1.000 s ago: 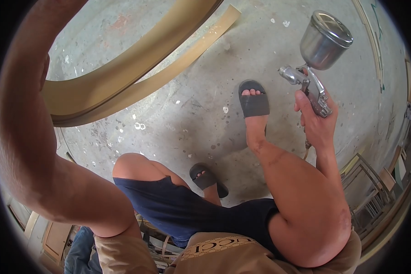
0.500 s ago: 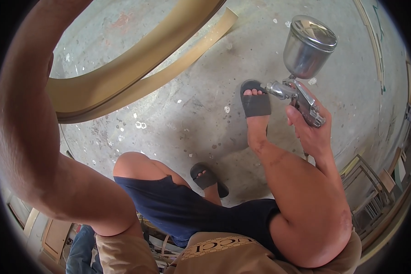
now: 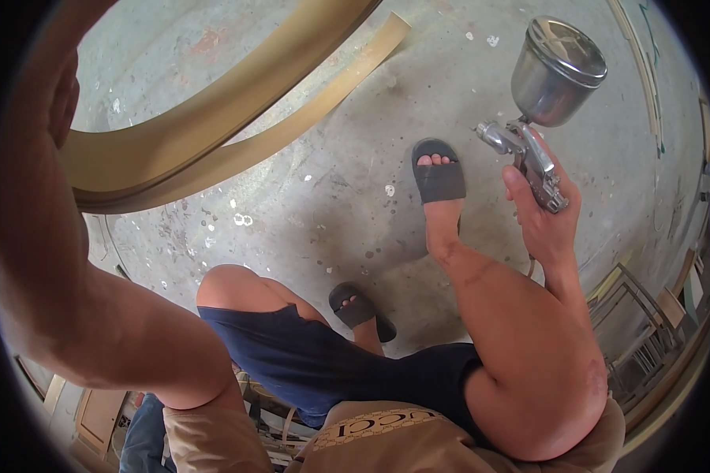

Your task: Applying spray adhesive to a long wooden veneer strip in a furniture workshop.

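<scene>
My right hand point(image 3: 546, 217) grips the handle of a metal spray gun point(image 3: 528, 158) with a shiny cup point(image 3: 556, 72) on top; its nozzle points left, above the floor. My left arm reaches up along the left edge, and my left hand point(image 3: 61, 98) rests on the end of a curved tan wooden moulding point(image 3: 213, 110) that arcs from the left toward the upper middle. A second curved tan strip point(image 3: 308, 110) lies just beneath it. My feet in dark slides point(image 3: 439, 177) stand on the concrete below.
Speckled grey concrete floor point(image 3: 331, 213) fills the middle. Wooden frames and slats point(image 3: 647, 315) lean at the right edge. More wooden pieces point(image 3: 95, 410) sit at the lower left behind my legs.
My right hand has moved the spray gun slightly left and down, swinging its nozzle toward the curved moulding. My left arm and feet stay put.
</scene>
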Demonstrator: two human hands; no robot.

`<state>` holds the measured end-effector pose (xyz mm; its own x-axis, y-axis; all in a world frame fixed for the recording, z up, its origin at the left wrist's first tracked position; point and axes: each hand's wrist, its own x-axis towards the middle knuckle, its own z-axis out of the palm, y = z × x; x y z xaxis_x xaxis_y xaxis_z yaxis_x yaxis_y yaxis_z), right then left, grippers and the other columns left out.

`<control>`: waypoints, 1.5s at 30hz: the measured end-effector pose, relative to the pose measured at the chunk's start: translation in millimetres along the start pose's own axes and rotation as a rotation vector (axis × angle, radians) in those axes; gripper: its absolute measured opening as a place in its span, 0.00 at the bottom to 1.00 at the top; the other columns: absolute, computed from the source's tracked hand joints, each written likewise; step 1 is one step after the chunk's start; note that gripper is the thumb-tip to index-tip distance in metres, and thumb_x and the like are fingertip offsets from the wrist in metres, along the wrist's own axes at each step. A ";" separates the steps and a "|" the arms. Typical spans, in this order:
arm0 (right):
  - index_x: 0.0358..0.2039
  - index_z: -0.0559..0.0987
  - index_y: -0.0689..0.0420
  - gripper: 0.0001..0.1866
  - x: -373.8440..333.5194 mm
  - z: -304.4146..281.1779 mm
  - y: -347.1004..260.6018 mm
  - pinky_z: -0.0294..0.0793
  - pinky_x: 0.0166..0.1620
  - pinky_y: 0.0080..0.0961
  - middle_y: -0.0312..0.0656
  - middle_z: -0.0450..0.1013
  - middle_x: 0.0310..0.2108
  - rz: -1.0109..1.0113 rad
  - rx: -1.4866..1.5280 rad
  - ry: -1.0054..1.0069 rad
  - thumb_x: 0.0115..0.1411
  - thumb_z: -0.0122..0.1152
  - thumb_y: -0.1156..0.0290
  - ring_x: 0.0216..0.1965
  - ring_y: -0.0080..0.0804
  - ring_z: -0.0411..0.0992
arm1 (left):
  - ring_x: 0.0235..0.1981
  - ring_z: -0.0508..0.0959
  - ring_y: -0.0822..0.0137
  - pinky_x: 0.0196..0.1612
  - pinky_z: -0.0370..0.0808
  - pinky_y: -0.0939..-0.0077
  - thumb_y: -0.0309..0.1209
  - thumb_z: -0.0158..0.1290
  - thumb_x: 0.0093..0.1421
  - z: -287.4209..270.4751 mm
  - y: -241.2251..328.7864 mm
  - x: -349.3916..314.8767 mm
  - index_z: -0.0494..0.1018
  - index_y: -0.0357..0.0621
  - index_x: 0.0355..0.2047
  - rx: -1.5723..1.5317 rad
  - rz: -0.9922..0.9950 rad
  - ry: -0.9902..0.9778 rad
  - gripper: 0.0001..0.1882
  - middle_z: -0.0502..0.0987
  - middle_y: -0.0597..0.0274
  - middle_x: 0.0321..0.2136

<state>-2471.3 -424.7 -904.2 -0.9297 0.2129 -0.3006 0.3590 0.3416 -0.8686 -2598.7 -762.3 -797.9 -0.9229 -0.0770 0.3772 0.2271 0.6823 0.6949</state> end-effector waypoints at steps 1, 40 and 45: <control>0.59 0.73 0.61 0.26 1.3 -0.4 -0.8 0.68 0.42 0.13 0.29 0.75 0.35 -0.005 0.000 0.021 0.60 0.65 0.77 0.36 0.13 0.67 | 0.25 0.74 0.78 0.29 0.65 0.85 0.26 0.60 0.53 0.6 0.6 0.7 0.77 0.37 0.48 0.002 0.004 0.000 0.20 0.82 0.58 0.35; 0.59 0.74 0.61 0.25 3.2 -8.8 0.2 0.68 0.39 0.13 0.29 0.74 0.33 -0.141 -0.037 0.200 0.60 0.65 0.77 0.34 0.13 0.66 | 0.23 0.73 0.80 0.26 0.62 0.87 0.29 0.60 0.55 10.4 2.5 -1.5 0.77 0.38 0.50 0.115 0.107 0.036 0.21 0.83 0.56 0.37; 0.58 0.74 0.60 0.25 1.6 -6.7 2.8 0.67 0.39 0.13 0.28 0.73 0.32 -0.056 -0.003 0.099 0.60 0.65 0.77 0.33 0.13 0.65 | 0.22 0.73 0.81 0.26 0.61 0.87 0.29 0.60 0.55 7.7 5.7 -2.0 0.77 0.38 0.50 0.138 0.112 0.040 0.21 0.83 0.56 0.37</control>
<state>-2471.2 -417.3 -904.5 -0.9357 0.2826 -0.2111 0.3072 0.3586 -0.8815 -2597.9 -752.7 -799.4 -0.8804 -0.0215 0.4737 0.2808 0.7814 0.5574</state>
